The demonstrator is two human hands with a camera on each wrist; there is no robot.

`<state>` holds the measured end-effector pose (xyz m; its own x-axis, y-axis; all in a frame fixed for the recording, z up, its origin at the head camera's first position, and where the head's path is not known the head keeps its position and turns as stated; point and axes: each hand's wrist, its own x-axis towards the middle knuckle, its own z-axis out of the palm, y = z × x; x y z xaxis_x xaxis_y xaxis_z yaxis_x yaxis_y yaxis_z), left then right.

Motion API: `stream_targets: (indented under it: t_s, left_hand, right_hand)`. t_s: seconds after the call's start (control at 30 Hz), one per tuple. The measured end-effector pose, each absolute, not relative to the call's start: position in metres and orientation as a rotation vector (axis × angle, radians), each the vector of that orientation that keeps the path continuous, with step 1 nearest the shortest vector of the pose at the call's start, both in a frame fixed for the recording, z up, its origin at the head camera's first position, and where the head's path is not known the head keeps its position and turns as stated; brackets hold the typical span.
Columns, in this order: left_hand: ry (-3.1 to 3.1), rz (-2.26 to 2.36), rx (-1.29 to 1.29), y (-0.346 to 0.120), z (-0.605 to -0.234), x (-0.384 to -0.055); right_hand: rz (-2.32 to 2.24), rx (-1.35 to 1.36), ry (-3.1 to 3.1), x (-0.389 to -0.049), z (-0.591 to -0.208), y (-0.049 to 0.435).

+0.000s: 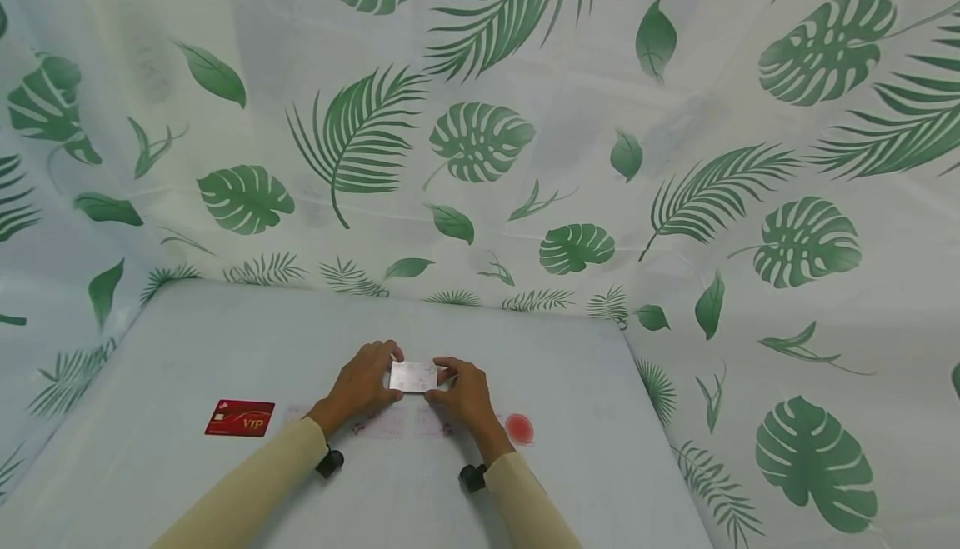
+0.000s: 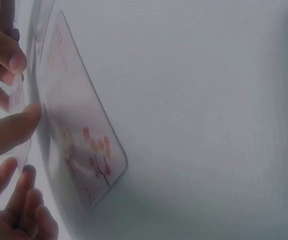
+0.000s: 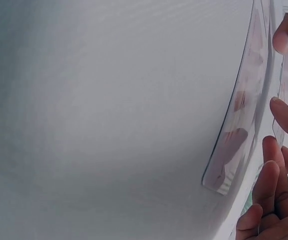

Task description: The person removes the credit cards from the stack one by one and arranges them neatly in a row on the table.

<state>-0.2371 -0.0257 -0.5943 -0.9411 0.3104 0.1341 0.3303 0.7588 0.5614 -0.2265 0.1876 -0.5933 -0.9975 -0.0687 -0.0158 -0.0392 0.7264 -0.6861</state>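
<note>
Both my hands hold a small pale card [image 1: 413, 376] with faint pinkish print, just above the white table. My left hand [image 1: 365, 378] pinches its left end between thumb and fingers. At the opposite end, my right hand [image 1: 467, 395] pinches it the same way. The left wrist view shows this card [image 2: 17, 95] nearly edge-on, with both thumbs on its near side. Below the hands lies a pale pink card [image 2: 78, 115] with a red blossom branch. In the head view, another pale pink card [image 1: 435, 425] lies beside it, partly under the right wrist.
A red card [image 1: 240, 418] marked VIP lies left of the left forearm. A round red piece [image 1: 519, 428] sits right of the right wrist. The white table [image 1: 600, 466] meets leaf-patterned sheeting [image 1: 480, 207] at the back and sides. Both wrists carry small black devices [image 1: 330, 462].
</note>
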Motion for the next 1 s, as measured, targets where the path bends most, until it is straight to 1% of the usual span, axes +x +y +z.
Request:
stream_targets:
  t_s: [0.57, 1.0]
  left_hand:
    - [-2.844, -0.906, -0.577, -0.015, -0.593, -0.235]
    - [-2.804, -0.917, -0.586, -0.012, -0.591, -0.232]
  right_hand:
    - [-1.156, -0.067, 2.855, -0.222, -0.590, 0.201]
    - [-1.158, -0.113, 2.863, -0.219, -0.589, 0.208]
